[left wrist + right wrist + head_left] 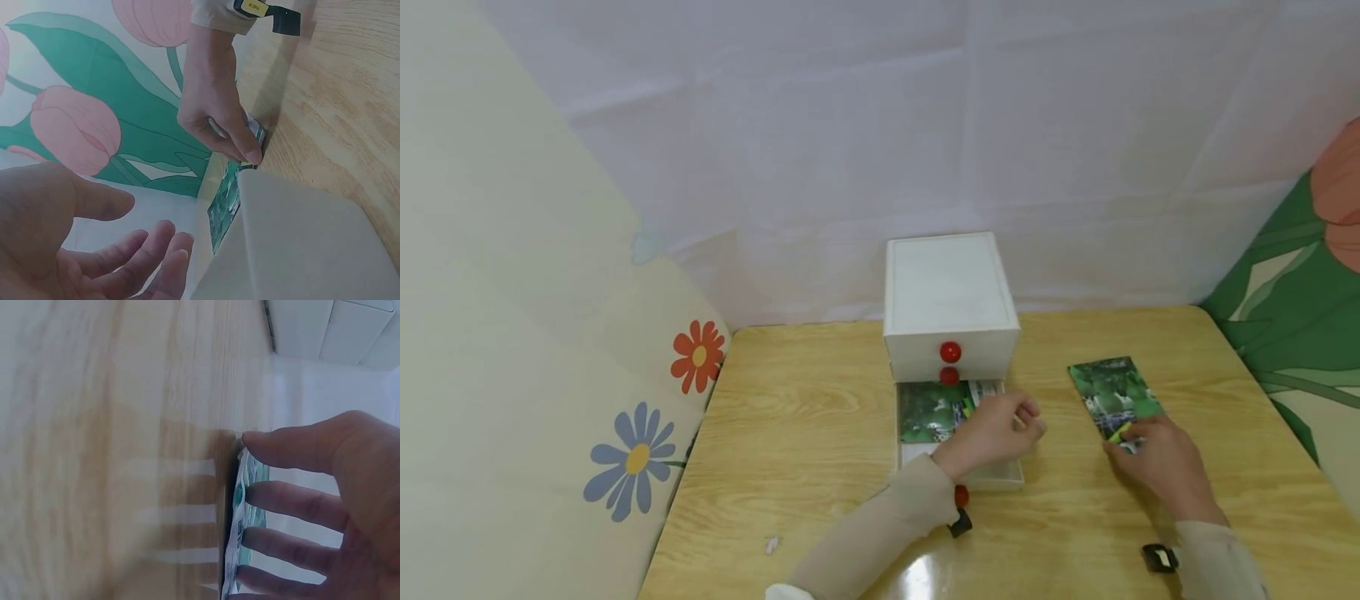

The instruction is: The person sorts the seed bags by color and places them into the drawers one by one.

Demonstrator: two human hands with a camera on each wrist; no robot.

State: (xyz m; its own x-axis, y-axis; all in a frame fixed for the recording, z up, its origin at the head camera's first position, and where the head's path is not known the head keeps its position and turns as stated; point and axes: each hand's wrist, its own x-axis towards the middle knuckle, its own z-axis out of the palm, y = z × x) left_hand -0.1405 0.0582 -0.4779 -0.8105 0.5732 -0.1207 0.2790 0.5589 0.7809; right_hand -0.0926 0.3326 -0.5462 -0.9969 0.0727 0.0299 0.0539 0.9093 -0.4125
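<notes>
A flat green printed packet (1112, 390) lies on the table to the right of a small white drawer box (951, 283). At its near end my right hand (1168, 462) grips it, with thumb and fingertips on its edges in the right wrist view (312, 506). My left hand (1000, 423) hovers over the right side of the pulled-out lower drawer (914, 452), holding nothing; its fingers are loosely bent in the left wrist view (119, 250). Inside that drawer lies a similar green packet (925, 408), partly hidden by the left hand.
Red knobs (951, 352) stick out from the drawer fronts. Behind the wooden table (805, 400) hangs a white cloth (850, 150). Flower-patterned panels (1300, 350) stand along both sides. A small pale scrap (771, 545) lies at the table's front left.
</notes>
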